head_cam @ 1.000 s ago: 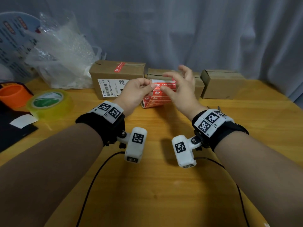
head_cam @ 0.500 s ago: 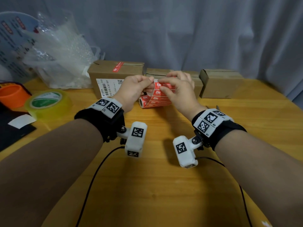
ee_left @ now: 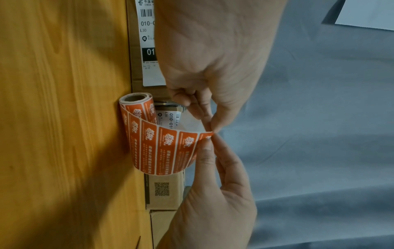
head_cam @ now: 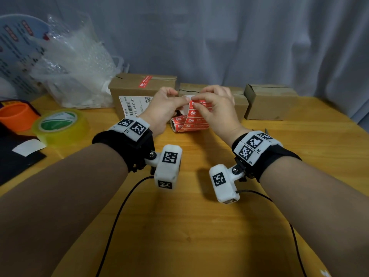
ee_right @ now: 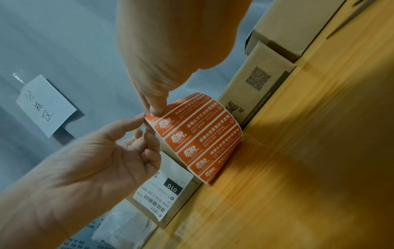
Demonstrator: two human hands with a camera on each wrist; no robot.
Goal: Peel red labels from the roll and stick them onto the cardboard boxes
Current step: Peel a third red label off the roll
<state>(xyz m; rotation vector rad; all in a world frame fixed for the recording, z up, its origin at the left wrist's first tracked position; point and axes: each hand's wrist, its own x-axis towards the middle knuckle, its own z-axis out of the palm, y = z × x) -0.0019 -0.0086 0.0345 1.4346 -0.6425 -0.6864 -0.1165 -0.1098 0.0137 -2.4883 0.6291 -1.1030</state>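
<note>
Mid-peel at frame centre: left hand (head_cam: 165, 108) pinched the backing strip (ee_left: 192, 125), right hand (head_cam: 216, 109) pinched the top red label (ee_right: 181, 107). Next, probably, needed a steady pull apart, then the middle box (head_cam: 238, 97).

You see soft, even indoor light from above, faint arm shadows on the counter (head_cam: 199, 226), wide-angle bending at the head view's edges, both wrist views dim, grainy, motion-smeared.

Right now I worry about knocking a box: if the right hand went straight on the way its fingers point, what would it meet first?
Probably the middle box, just behind the right hand and the label strip it pinches, though depth is unclear.
</note>
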